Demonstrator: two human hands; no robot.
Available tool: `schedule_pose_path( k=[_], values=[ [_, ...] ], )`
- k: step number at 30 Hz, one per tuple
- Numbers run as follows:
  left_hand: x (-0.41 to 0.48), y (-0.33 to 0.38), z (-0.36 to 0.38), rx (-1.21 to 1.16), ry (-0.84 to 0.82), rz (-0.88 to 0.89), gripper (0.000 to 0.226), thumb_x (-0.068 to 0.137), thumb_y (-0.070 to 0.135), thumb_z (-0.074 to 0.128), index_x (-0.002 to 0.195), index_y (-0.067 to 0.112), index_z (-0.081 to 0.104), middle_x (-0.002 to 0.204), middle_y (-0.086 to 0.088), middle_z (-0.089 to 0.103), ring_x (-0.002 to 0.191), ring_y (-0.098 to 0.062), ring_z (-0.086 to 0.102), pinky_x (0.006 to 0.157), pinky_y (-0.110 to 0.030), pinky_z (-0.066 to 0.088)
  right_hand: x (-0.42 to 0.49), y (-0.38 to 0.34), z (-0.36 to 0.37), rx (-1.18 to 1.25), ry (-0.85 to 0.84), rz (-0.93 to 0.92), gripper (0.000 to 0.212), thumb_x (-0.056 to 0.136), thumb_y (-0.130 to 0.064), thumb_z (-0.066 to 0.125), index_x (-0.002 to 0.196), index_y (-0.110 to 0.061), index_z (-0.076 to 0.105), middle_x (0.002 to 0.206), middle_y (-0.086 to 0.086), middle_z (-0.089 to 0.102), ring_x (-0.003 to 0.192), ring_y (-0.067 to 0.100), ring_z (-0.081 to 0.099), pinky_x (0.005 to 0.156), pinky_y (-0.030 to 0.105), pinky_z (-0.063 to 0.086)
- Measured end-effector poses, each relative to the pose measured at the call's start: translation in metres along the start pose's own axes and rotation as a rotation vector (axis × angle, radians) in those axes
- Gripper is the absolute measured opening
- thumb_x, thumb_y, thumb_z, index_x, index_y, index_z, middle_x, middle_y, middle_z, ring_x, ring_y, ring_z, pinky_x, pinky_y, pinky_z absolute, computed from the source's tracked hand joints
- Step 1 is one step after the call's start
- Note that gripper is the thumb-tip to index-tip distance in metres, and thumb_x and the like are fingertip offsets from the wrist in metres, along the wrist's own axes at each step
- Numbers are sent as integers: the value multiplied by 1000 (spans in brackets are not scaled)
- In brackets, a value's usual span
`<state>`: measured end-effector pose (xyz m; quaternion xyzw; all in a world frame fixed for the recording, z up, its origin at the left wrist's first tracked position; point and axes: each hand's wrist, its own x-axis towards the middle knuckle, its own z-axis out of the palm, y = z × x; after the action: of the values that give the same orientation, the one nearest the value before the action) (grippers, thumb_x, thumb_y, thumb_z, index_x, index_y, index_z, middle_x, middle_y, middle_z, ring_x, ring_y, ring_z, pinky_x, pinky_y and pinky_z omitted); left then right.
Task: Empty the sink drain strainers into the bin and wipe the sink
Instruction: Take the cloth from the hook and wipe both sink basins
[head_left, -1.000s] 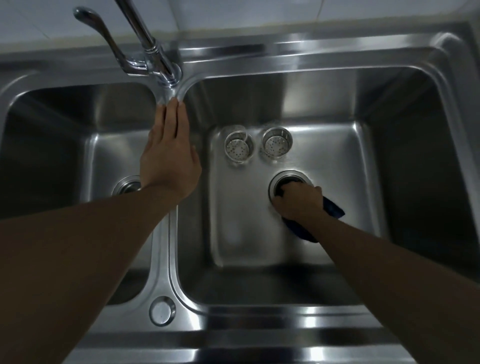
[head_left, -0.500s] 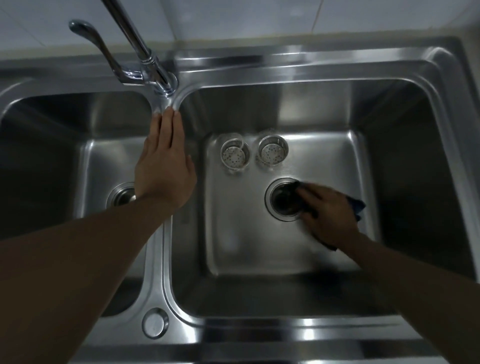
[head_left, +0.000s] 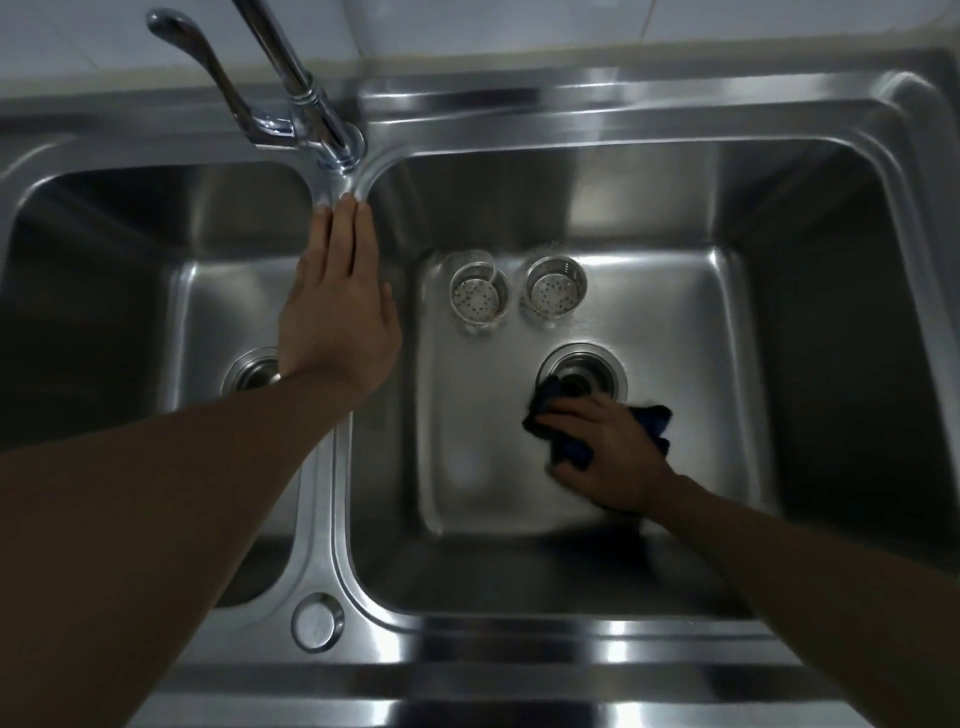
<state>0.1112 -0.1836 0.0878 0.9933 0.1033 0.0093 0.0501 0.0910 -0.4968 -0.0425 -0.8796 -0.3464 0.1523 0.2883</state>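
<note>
Two emptied steel strainer baskets (head_left: 478, 299) sit beyond the round drain hole (head_left: 584, 371); the right hand (head_left: 610, 454), grip bunched on a dark blue cloth (head_left: 653, 420), has swept round to its near rim, so wiping continues; the left hand (head_left: 337, 317) lies flat, fingers straight.

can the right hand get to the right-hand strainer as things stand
Probably yes: that strainer stands just beyond the drain, with nothing between, though the right hand grips the cloth.

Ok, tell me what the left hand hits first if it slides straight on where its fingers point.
Most likely the faucet base: the left hand lies flat on the sink divider, fingertips aimed at it with bare steel between.
</note>
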Motion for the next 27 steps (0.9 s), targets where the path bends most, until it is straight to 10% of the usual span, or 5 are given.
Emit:
schedule_pose_path(
  k=[10, 15, 18, 22, 27],
  values=[
    [-1, 2, -2, -9, 9, 9, 59, 104, 19, 28, 158, 3, 12, 168, -11, 10, 155, -28, 4, 125, -40, 16, 71, -103, 64, 155, -95, 37, 68, 76, -24, 69, 141, -15, 55, 148, 10, 50, 127, 35, 52, 104, 46, 43],
    [0, 0, -2, -68, 15, 8, 58, 105, 18, 27, 159, 4, 11, 168, -9, 8, 156, -26, 2, 126, -39, 15, 98, -136, 60, 936, 54, 578, 55, 87, -10, 61, 140, -21, 56, 124, -2, 67, 102, 4, 66, 100, 23, 48],
    [-1, -2, -3, -149, 20, 17, 58, 104, 18, 26, 159, 7, 12, 168, -4, 8, 156, -22, 1, 125, -33, 14, 120, -145, 47, 1305, 87, 711, 54, 88, -7, 59, 139, -25, 58, 106, -18, 67, 79, -18, 63, 69, 5, 50],
    [-1, -3, -3, -224, 28, 14, 60, 101, 19, 24, 160, 11, 14, 168, 0, 9, 156, -18, 1, 122, -28, 13, 85, -164, 42, 1187, 40, 548, 67, 80, -7, 63, 143, -25, 52, 137, -16, 56, 106, -25, 51, 88, 0, 40],
    [-2, -2, -5, -166, 16, 23, 62, 100, 11, 31, 159, 6, 14, 168, -4, 10, 156, -23, 2, 125, -35, 17, 42, -165, 18, 817, -506, 453, 85, 65, -49, 69, 143, -55, 37, 144, -22, 48, 119, -3, 51, 86, 6, 40]
  ],
)
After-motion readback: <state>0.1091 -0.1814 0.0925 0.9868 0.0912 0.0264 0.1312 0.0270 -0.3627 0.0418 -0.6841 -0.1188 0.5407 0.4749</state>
